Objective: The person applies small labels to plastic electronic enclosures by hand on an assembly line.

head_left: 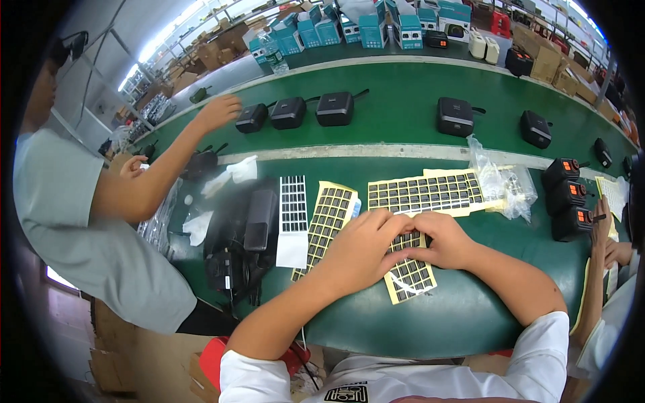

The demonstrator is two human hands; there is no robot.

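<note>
A short yellow-backed sheet of black stickers (411, 277) is on the green table in front of me, its lower end pointing toward me. My left hand (363, 245) closes over the sheet's upper left side, fingers bent. From the other side, my right hand (440, 240) grips it with curled fingers. Both thumbs meet across the sheet, and the fingertips are partly hidden. Just beyond my hands lies a wide sheet of black stickers (423, 193). Left of my left hand are a slanted sticker sheet (327, 218) and a white sheet with black pieces (293, 205).
A co-worker (87, 201) reaches over the belt (403, 87) at left, where black box-shaped devices (334, 109) sit. Black devices with orange displays (570, 195) stand at right, near another person's hands (608, 248). Crumpled clear plastic (504, 181) and a black adapter (261, 220) lie on the table.
</note>
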